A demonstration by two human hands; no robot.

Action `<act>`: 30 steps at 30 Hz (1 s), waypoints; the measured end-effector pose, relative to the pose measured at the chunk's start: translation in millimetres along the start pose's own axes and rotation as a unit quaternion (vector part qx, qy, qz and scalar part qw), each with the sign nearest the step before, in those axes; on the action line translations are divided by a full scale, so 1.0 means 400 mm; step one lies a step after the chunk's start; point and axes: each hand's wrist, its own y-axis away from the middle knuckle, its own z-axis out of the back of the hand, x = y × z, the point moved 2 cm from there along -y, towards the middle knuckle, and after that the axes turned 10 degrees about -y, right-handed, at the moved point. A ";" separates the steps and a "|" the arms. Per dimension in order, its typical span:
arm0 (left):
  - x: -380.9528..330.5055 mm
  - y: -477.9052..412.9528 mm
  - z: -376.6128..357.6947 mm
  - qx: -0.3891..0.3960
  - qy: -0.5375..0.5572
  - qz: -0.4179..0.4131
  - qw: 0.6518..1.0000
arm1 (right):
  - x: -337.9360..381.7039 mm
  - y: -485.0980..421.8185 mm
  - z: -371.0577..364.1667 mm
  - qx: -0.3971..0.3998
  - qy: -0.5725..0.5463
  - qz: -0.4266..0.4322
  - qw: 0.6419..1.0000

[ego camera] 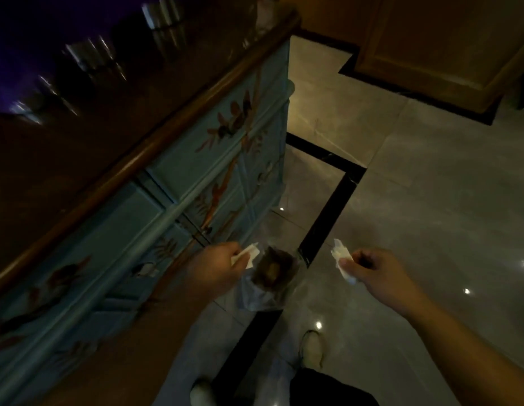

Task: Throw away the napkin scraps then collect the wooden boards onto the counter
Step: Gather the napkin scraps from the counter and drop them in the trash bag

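Both hands pinch napkin scraps: left hand (217, 268) holds one (246, 256) right at the bin (269, 279), right hand (372, 271) another (342, 263) beside it. Feather-light, limp paper, so fingertips are probably plenty.

I see two white crumpled napkin scraps: left scrap (246, 257) beside bin bag, right scrap (342, 263) over floor

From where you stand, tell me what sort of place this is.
Probably a room in a home, dimly lit. A blue painted cabinet with a wooden top stands on a glossy tiled floor, and a small lined bin sits beside it. Both hands, left hand and right hand, hold napkin scraps by the bin.
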 end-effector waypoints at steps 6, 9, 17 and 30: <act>-0.005 -0.114 -0.143 0.022 0.042 0.066 0.997 | -0.154 -0.187 -0.034 0.068 0.027 -0.038 0.997; 0.077 -0.165 -0.279 0.031 0.073 0.125 0.989 | -0.264 -0.271 -0.105 0.089 0.030 -0.094 0.991; 0.238 -0.287 -0.626 0.075 0.084 0.149 0.982 | -0.593 -0.452 -0.313 0.052 -0.068 -0.237 0.968; 0.332 -0.469 -1.090 0.114 0.111 0.159 0.974 | -0.954 -0.684 -0.568 0.016 -0.174 -0.357 0.918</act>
